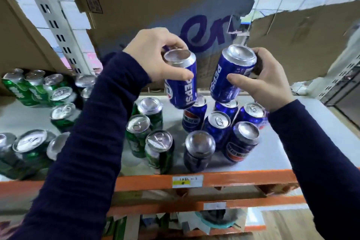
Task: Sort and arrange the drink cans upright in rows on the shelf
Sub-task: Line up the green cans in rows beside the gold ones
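Note:
My left hand (pixel 153 52) grips a blue Pepsi can (pixel 182 82) near its top and holds it in the air, tilted, above the shelf. My right hand (pixel 266 78) grips a second blue Pepsi can (pixel 229 76), also tilted and lifted. Below them several blue Pepsi cans (pixel 218 124) stand upright in a cluster on the white shelf board (pixel 276 148). Three green cans (pixel 144 122) stand upright in a row to their left. More green cans (pixel 39 87) stand at the far left, partly hidden by my left sleeve.
Torn cardboard boxes (pixel 136 6) hang over the back of the shelf, one with purple lettering. An orange shelf beam (pixel 243 178) with a white label runs along the front edge. A perforated white upright (pixel 52 21) stands at the back left. Lower shelves hold paper scraps.

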Demonstrator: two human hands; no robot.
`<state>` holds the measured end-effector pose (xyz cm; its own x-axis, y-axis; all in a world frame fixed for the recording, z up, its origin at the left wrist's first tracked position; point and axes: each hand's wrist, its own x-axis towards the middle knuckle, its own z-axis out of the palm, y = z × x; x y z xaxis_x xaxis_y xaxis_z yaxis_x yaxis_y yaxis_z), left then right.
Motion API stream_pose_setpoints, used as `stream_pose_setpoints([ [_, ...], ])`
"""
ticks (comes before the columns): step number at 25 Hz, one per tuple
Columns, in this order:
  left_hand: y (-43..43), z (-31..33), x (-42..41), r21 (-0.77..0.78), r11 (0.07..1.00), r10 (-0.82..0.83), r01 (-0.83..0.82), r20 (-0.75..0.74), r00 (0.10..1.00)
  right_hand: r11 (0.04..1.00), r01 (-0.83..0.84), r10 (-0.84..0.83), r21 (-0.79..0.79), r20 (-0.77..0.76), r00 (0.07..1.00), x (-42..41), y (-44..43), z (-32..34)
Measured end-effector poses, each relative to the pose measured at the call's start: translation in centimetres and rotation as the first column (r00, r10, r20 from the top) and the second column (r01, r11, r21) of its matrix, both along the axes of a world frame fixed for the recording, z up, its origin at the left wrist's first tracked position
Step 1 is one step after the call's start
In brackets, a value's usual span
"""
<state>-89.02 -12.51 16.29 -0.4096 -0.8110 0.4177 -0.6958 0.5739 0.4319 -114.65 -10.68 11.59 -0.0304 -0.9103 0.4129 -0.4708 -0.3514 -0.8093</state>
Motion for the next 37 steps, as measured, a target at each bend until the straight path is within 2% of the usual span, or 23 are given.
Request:
stream_pose_setpoints([
  [5,-4.1,-2.1,-5.9,-0.05,0.994,0.095,-0.096,-0.022,0.995,0.999,0.048,-0.047,-0.016,0.046,0.998,-4.7,-2.3,0.1],
  [7,-5.9,-2.9,-7.7,-0.013,0.994,0.108,-0.108,0.008,0.994,0.999,0.028,-0.027,-0.016,0.032,0.999,-5.9,-3.3,0.1],
  [10,-8.5,-4.6,-9.4,0.106,0.99,0.082,-0.094,0.114,0.99,0.999,0.036,-0.034,0.02,-0.071,0.997,-6.8,-5.0,-0.5],
  [15,-10.6,-9.2,-11.0,0.299,0.953,-0.054,-0.048,0.326,0.944,0.97,0.003,0.046,0.242,-0.199,0.979,-7.9,-8.1,-2.7],
  [20,-11.3,-10.6,-10.6,0.362,0.931,-0.068,-0.053,0.312,0.948,0.921,-0.014,0.162,0.39,-0.349,0.923,-8.4,-9.4,-5.2],
  [24,-11.3,-10.6,-10.3,0.384,0.923,-0.067,-0.038,0.258,0.964,0.882,-0.063,0.296,0.467,-0.446,0.845,-8.3,-9.9,-5.2],
  [28,-11.0,-10.3,-10.5,0.37,0.926,-0.045,-0.079,0.314,0.948,0.894,-0.024,0.304,0.448,-0.566,0.767,-7.7,-9.3,-5.0],
  [31,-9.9,-9.3,-10.5,0.319,0.94,-0.018,-0.12,0.398,0.917,0.935,-0.007,0.25,0.356,-0.641,0.726,-6.5,-8.3,-4.3],
  [33,-8.3,-8.2,-9.6,0.236,0.957,0.057,-0.167,0.414,0.909,0.959,-0.064,0.23,0.275,-0.631,0.741,-4.7,-7.5,-3.1],
  [35,-6.0,-7.3,-7.5,0.137,0.962,0.168,-0.236,0.382,0.909,0.966,-0.157,0.25,0.205,-0.587,0.77,-2.2,-6.7,-2.1],
  [37,-3.0,-7.3,-3.9,0.053,0.948,0.288,-0.315,0.282,0.915,0.959,-0.242,0.283,0.148,-0.57,0.772,0.9,-5.6,-1.6],
])
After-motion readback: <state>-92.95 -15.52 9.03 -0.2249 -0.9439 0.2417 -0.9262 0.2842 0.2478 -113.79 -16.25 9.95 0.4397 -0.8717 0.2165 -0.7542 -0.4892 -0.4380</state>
